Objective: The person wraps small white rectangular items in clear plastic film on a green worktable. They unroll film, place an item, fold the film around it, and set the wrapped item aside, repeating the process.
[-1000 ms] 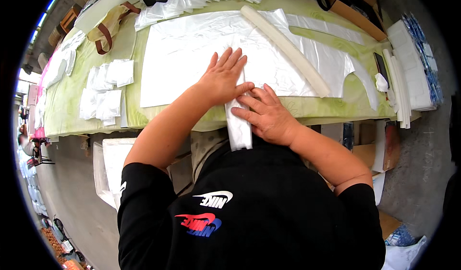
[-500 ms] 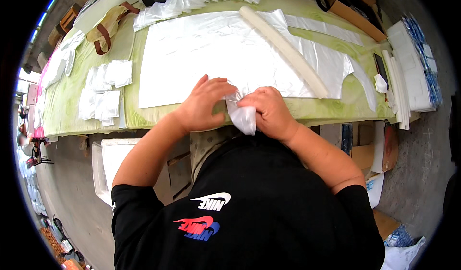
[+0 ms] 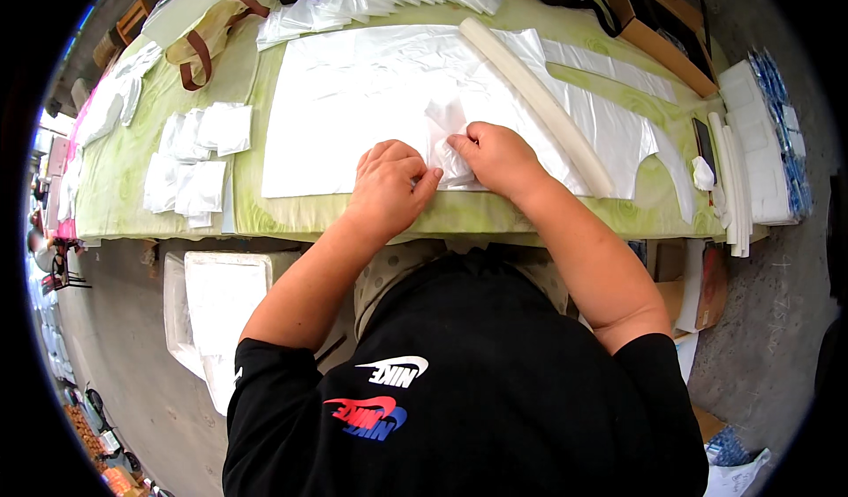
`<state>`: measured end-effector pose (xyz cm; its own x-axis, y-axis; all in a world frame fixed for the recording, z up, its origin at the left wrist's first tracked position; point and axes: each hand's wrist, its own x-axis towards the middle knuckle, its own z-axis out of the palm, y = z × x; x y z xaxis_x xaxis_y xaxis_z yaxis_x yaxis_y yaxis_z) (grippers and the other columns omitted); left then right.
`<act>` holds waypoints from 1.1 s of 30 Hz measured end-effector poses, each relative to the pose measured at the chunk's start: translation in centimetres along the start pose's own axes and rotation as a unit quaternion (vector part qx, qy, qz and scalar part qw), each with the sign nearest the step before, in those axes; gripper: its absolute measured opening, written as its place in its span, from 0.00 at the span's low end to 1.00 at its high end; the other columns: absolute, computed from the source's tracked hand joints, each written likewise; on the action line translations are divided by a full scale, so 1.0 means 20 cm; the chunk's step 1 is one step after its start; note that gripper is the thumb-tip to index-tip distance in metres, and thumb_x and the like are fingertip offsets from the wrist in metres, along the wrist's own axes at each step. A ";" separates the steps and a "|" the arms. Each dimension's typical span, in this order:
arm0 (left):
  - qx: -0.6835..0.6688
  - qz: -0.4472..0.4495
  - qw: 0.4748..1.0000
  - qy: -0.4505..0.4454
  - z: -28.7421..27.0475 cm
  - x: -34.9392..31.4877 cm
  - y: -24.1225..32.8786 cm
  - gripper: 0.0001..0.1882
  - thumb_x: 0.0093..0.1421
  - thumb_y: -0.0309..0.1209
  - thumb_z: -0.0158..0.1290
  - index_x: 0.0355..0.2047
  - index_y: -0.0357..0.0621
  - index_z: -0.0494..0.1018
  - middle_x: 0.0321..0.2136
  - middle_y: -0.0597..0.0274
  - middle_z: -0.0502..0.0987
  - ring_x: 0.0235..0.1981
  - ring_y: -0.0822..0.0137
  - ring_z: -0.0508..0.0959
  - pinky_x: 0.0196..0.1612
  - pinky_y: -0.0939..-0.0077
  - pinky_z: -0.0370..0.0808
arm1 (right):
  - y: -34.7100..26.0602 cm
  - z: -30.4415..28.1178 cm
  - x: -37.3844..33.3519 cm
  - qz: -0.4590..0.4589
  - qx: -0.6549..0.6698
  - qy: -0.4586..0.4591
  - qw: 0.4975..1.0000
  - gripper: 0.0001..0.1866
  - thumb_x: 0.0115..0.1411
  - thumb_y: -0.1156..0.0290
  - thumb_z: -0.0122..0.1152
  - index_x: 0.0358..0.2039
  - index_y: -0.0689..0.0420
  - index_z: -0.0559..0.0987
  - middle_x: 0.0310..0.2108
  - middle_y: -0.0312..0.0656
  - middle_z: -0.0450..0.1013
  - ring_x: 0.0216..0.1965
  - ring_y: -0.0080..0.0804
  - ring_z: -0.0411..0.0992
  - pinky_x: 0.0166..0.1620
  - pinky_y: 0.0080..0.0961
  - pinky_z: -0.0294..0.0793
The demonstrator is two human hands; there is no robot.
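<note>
With the small folded plastic piece taken as the clock's centre, a pale bag with brown handles lies at ten o'clock, and a cluster of flat white packets lies at nine, both on the green tablecloth. The left hand is at eight o'clock, just beside the piece, its fingers curled and its thumb pointing toward three; whether it grips any plastic cannot be told. A row of clear packets runs along the far side at eleven.

The folded plastic piece lies between the two hands, over the near part of a large white plastic sheet, its translucent end toward twelve. The right hand, at four o'clock, pinches its right edge between thumb and fingers.

Farther right, a long pale roll slants across the sheet at two, a cardboard box stands beyond it, also at two, and a dark phone-like object lies at three.
</note>
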<state>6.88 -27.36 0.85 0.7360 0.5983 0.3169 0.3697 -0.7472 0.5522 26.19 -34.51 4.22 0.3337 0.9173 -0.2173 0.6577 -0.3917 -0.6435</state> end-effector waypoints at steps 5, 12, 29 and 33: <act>0.026 0.038 0.998 0.030 0.04 0.01 -0.04 0.16 0.58 0.41 0.63 0.41 0.45 0.77 0.45 0.58 0.76 0.52 0.51 0.73 0.58 0.56 0.67 | -0.09 -0.05 0.05 0.059 -0.049 -0.075 0.994 0.21 0.66 0.51 0.54 0.36 0.57 0.82 0.31 0.49 0.80 0.35 0.49 0.78 0.40 0.41 0.76; 0.127 0.032 0.982 -0.136 0.06 0.05 0.02 0.48 0.62 0.59 0.55 0.73 0.44 0.54 0.73 0.50 0.53 0.76 0.50 0.47 0.75 0.46 0.41 | -0.02 0.03 0.02 0.023 -0.002 0.012 1.000 0.17 0.63 0.57 0.60 0.46 0.56 0.79 0.32 0.42 0.80 0.37 0.41 0.79 0.42 0.37 0.77; 0.090 0.132 0.968 -0.194 -0.03 -0.14 0.09 0.35 0.55 0.35 0.59 0.66 0.51 0.67 0.70 0.61 0.63 0.72 0.60 0.60 0.73 0.42 0.47 | 0.22 0.06 -0.61 -0.154 0.165 0.058 0.972 0.16 0.56 0.75 0.66 0.46 0.57 0.77 0.41 0.42 0.76 0.44 0.38 0.74 0.49 0.34 0.74; 0.036 0.099 0.978 -0.178 -0.04 -0.13 0.10 0.31 0.56 0.27 0.55 0.62 0.52 0.72 0.67 0.64 0.68 0.70 0.59 0.63 0.73 0.43 0.49 | 0.25 0.02 -0.47 -0.330 -0.011 0.127 0.935 0.23 0.48 0.75 0.66 0.49 0.53 0.78 0.49 0.45 0.73 0.52 0.49 0.68 0.57 0.42 0.68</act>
<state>5.26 -30.22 1.65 0.9434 0.3103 0.1173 0.2289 -0.8649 0.4467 26.15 -45.09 2.73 -0.0023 0.9145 0.4046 0.7900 0.2497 -0.5599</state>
